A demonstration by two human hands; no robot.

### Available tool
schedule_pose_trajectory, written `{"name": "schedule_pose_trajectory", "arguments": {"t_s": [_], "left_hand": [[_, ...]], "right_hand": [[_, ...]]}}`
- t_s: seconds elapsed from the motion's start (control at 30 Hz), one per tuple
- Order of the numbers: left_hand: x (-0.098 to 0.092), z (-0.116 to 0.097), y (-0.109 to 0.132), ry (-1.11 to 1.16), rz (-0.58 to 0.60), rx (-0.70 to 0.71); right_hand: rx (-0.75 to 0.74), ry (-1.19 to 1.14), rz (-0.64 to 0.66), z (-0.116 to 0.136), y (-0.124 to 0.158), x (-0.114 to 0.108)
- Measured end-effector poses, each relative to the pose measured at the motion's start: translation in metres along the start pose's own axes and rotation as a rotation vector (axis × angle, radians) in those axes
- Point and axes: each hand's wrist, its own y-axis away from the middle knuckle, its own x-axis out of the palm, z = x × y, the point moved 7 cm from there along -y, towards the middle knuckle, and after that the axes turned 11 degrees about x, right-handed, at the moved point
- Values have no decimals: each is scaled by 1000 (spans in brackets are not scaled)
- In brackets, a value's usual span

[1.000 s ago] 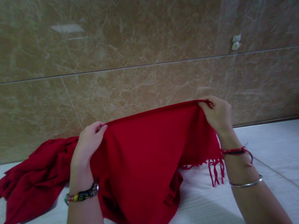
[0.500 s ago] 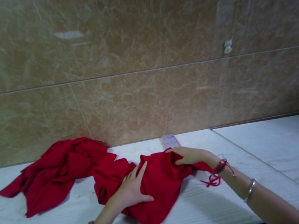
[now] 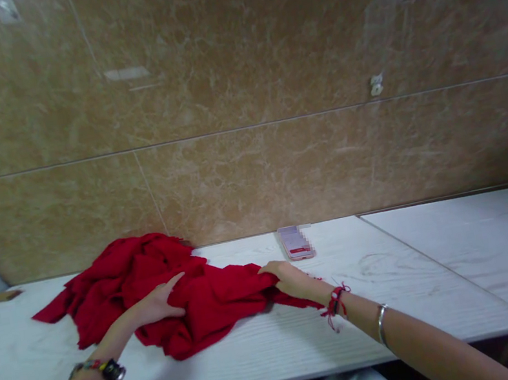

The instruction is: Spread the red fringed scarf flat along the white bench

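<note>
A crumpled red cloth (image 3: 219, 301) lies bunched on the white table, with a larger heap toward the left against the wall. My left hand (image 3: 158, 302) rests on the middle of the cloth, thumb and fingers spread apart. At the cloth's right end, my right hand (image 3: 282, 277) is closed on a gathered fold, and a narrow tail of fabric runs under the wrist. Part of the right fingers is hidden by the cloth.
Just beyond my right hand a phone (image 3: 297, 243) lies near the wall. A seam crosses the white tabletop (image 3: 358, 335) on the right. Brown marbled tiles (image 3: 252, 177) rise behind it. A small brown piece (image 3: 0, 297) lies at the far left.
Both hands have shifted left with the near part of the red cloth, which now lies closer to the heap. The phone is more fully uncovered. The camera view has moved a little.
</note>
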Motion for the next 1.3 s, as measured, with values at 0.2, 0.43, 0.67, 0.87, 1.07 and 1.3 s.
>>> {"name": "schedule_pose_trajectory", "arguments": {"t_s": [0.2, 0.43, 0.67, 0.87, 1.07, 1.3], "left_hand": [[-9, -45, -41, 25, -67, 186], [-2, -128, -100, 331, -151, 417], [-70, -127, -96, 575, -285, 355], [-86, -119, -78, 58, -207, 362], [-61, -75, -61, -171, 6, 322], [-92, -52, -39, -120, -95, 233]], "right_hand": [[180, -109, -354, -30, -21, -101], [138, -191, -723, -45, -9, -232], [349, 363, -619, -84, 22, -257], [518, 432, -368, -122, 26, -182], [550, 387, -219, -151, 34, -154], [474, 281, 28, -162, 62, -146]]}}
